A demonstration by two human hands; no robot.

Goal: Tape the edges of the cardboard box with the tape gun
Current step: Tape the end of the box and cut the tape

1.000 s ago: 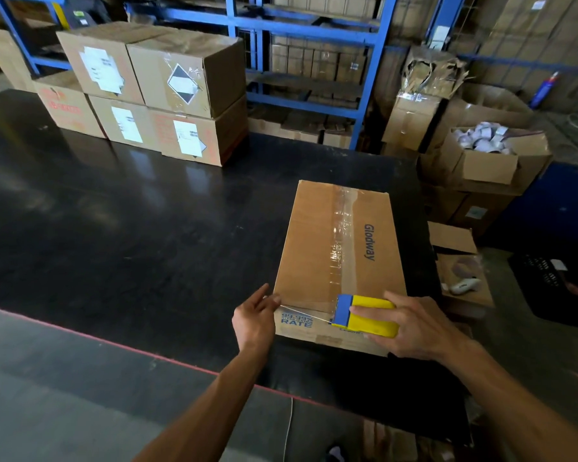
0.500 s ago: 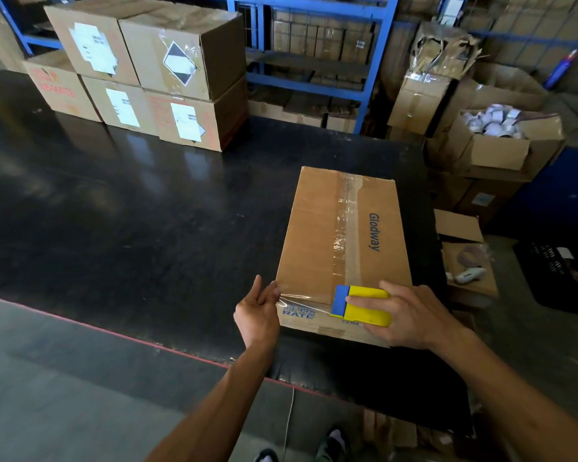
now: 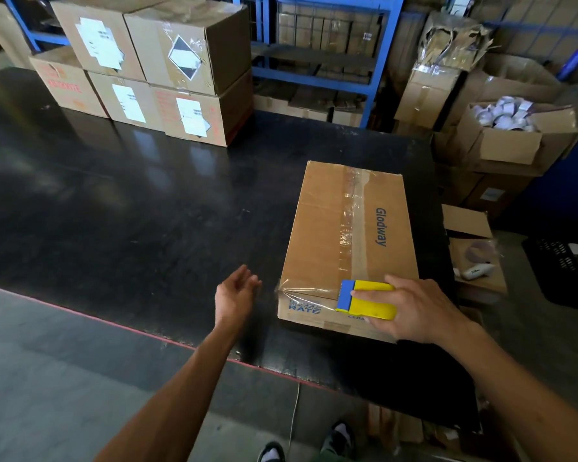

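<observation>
A long cardboard box (image 3: 327,235) printed "Glodway" lies on the black table (image 3: 147,211), with clear tape down its top seam. My right hand (image 3: 414,308) grips a yellow and blue tape gun (image 3: 367,300), pressed on the box's near top edge. A strip of clear tape (image 3: 307,295) runs from the gun leftward to the box's near left corner. My left hand (image 3: 236,293) hovers open, palm up, a little left of that corner, apart from the box.
Several labelled cardboard boxes (image 3: 154,68) are stacked at the table's far left. Blue shelving (image 3: 314,61) stands behind. Open cartons (image 3: 508,135) crowd the floor to the right, beside a black crate (image 3: 564,268). The table's red-lined near edge (image 3: 114,323) runs in front of me.
My left hand has let go of the tape end at the box's near left corner and drawn away to the left, now open. The tape gun has stayed on the near edge.
</observation>
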